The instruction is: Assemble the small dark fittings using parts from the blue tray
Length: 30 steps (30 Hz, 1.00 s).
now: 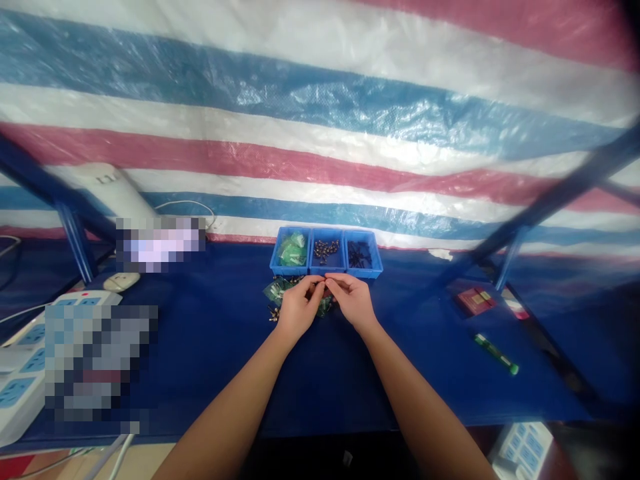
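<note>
My left hand (300, 305) and my right hand (353, 300) meet fingertip to fingertip just in front of the blue bins. Both are closed in a pinch, and whatever sits between the fingers is too small to name. Under and beside them lie green plastic packets (276, 289) and some small brassy metal parts (274, 313). Of the three bins, the left bin (289, 270) holds green-and-clear bags (294, 250). Small brass-coloured parts (326, 249) fill some of the middle bin (327, 269). Inside the right bin (364, 272) are small dark parts (359, 253).
A white power strip (20, 387) and a blurred-out object (103, 363) lie at the left. On the right are a dark red box (475, 301) and a green tube-like tool (497, 355). Blue metal struts (540, 193) flank the blue tabletop (420, 353). Striped sheeting (320, 147) hangs behind.
</note>
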{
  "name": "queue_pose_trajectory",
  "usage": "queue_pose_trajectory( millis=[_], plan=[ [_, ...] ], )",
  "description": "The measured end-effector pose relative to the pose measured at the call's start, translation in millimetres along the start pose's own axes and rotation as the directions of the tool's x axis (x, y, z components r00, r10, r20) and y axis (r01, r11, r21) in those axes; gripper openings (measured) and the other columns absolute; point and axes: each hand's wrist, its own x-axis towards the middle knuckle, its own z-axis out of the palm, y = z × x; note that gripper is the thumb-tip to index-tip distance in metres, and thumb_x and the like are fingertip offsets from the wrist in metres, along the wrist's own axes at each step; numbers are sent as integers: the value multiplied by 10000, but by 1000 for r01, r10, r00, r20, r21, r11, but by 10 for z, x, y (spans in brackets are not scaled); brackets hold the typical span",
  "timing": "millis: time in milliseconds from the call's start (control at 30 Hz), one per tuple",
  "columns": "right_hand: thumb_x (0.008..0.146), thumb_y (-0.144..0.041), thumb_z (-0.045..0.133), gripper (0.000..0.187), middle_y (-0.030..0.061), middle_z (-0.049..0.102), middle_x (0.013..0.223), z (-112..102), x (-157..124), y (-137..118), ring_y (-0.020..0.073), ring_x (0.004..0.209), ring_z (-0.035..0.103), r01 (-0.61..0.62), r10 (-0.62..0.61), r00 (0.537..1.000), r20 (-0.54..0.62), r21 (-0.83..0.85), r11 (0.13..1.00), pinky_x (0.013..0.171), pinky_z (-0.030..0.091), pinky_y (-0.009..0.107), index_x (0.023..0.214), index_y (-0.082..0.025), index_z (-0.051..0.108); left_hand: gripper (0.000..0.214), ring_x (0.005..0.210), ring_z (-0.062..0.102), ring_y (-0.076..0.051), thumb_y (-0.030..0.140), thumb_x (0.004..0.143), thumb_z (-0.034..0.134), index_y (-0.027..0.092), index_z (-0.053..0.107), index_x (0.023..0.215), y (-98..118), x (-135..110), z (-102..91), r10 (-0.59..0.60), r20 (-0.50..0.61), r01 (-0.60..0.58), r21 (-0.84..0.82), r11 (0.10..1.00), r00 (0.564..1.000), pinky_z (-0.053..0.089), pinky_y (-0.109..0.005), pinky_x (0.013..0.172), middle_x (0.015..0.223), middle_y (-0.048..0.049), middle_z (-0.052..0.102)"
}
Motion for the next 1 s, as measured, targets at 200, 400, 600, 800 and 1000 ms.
queue_pose_trajectory(
  millis=[200, 400, 600, 800, 1000],
  plan=[
    [776, -422, 683, 339, 45, 738, 820, 1, 5, -3, 179, 660, 687, 2, -2, 1000, 0, -19, 1000, 626, 564, 302, 1028, -196, 707, 240, 536, 539, -111, 381, 925, 485, 199, 612, 1015, -18, 6, -3, -28, 2, 28, -8, 1000, 1000, 406, -216, 547, 616, 31, 569],
    [745, -413, 711, 307, 52, 720, 796, -11, 17, 22, 175, 663, 665, 23, -25, 998, -56, -31, 999, 625, 556, 294, 944, -179, 719, 255, 550, 579, -125, 405, 926, 473, 205, 593, 1029, -28, 11, -15, -78, 3, 78, -62, 995, 997, 436, -222, 547, 653, 19, 601],
    [745, -412, 715, 317, 51, 719, 796, -3, 6, 10, 175, 678, 664, 21, -22, 999, -48, -18, 1000, 641, 557, 297, 960, -178, 720, 263, 577, 604, -133, 420, 935, 461, 196, 595, 973, -19, 3, -10, -81, -3, 81, -34, 996, 997, 432, -221, 561, 662, 12, 631],
    [720, -379, 740, 276, 57, 735, 851, 29, -17, 12, 196, 739, 677, 41, -41, 999, -15, 1, 999, 697, 566, 328, 925, -194, 730, 264, 564, 590, -118, 412, 941, 455, 189, 596, 958, -12, 2, -18, -73, -36, 72, -23, 997, 997, 423, -214, 559, 649, 16, 624],
    [758, -369, 700, 223, 62, 739, 890, 7, -3, 35, 207, 774, 684, 83, -86, 995, -57, -63, 995, 750, 565, 347, 897, -198, 737, 261, 547, 575, -118, 417, 931, 473, 195, 594, 994, -6, 4, -25, -75, -26, 73, -55, 996, 997, 429, -218, 548, 629, 26, 603]
  ],
)
